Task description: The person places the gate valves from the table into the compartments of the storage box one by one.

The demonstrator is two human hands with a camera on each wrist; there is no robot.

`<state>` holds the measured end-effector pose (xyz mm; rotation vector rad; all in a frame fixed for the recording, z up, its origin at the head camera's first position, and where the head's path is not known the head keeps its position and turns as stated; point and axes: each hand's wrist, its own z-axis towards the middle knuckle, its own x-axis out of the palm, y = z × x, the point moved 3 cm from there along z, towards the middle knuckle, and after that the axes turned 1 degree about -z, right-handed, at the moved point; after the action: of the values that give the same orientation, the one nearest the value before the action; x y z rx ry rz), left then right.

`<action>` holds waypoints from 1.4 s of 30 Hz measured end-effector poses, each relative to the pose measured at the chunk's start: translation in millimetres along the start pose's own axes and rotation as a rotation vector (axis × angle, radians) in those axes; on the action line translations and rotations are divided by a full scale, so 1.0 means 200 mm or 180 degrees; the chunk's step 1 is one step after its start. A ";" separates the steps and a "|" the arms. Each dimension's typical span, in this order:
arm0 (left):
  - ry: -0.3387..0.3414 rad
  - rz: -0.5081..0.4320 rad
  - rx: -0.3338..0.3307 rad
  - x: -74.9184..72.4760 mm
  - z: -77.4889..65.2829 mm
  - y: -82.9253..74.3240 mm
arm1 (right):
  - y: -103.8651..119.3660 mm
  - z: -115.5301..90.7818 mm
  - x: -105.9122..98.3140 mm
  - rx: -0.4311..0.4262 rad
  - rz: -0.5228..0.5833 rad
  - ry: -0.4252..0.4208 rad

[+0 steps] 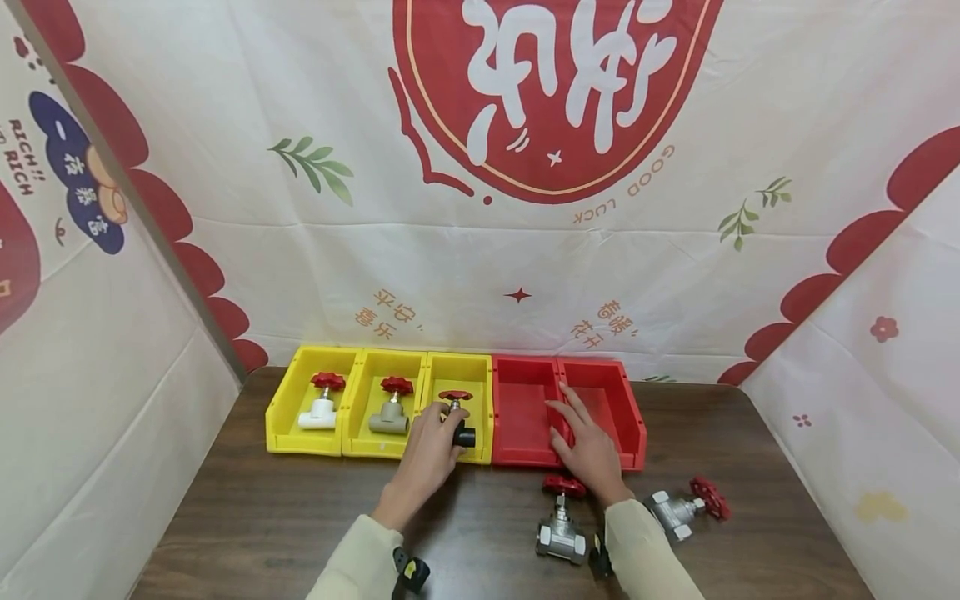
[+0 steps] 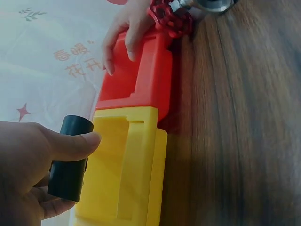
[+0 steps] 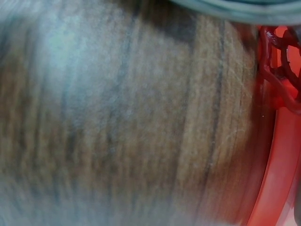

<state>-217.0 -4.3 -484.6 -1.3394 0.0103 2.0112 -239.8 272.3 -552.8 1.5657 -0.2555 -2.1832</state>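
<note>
My left hand [image 1: 427,450] grips a black stop valve [image 1: 465,436] with a red handwheel, inside or just over the rightmost yellow bin [image 1: 480,379]. In the left wrist view, the thumb lies across the valve's black pipe body [image 2: 70,172] and the other fingers are behind it. My right hand [image 1: 591,454] reaches over the two red bins, its fingers spread and slightly bent around the divider between the left red bin [image 1: 521,404] and the right red bin [image 1: 611,400]. It holds nothing. The right wrist view shows mostly table, not the hand's fingers.
A white valve [image 1: 318,412] sits in the leftmost yellow bin [image 1: 281,429], a grey valve [image 1: 390,419] in the middle one [image 1: 401,362]. Two metal valves with red handwheels lie on the wooden table [image 1: 247,517]: one [image 1: 561,537] left of my right forearm, another [image 1: 675,512] right of it.
</note>
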 end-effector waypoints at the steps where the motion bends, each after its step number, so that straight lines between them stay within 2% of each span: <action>1: 0.0039 -0.0001 -0.0022 0.00 0.01 0.00 | 0.00 0.00 0.00 0.0002 -0.0002 0.0008; 4: 0.0136 0.0039 -0.0046 0.02 0.03 0.01 | 0.00 0.00 0.00 0.0008 0.0003 0.0022; 10: 0.0179 0.0201 -0.0026 0.05 0.08 0.03 | -0.01 0.01 0.00 -0.0024 0.0022 -0.0008; 17: 0.0429 0.0189 -0.0217 0.09 0.13 0.06 | 0.00 0.00 0.00 -0.0040 0.0047 -0.0012; 20: 0.0454 0.0180 -0.0271 0.11 0.15 0.08 | 0.01 0.00 0.00 -0.0045 0.0033 0.0002; 28: 0.0570 0.0337 -0.0257 0.15 0.21 0.11 | -0.01 0.01 0.00 -0.0029 0.0000 0.0016; 35: 0.0836 0.0436 -0.0306 0.21 0.21 0.10 | -0.01 0.01 0.00 -0.0044 0.0006 0.0002; 42: 0.0858 0.0525 -0.0347 0.24 0.22 0.11 | 0.00 0.01 0.00 -0.0056 -0.0006 -0.0017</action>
<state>-273.9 22.7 -512.0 -1.7204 0.1405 1.9725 -241.0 272.1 -551.8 1.5514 -0.2359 -2.1854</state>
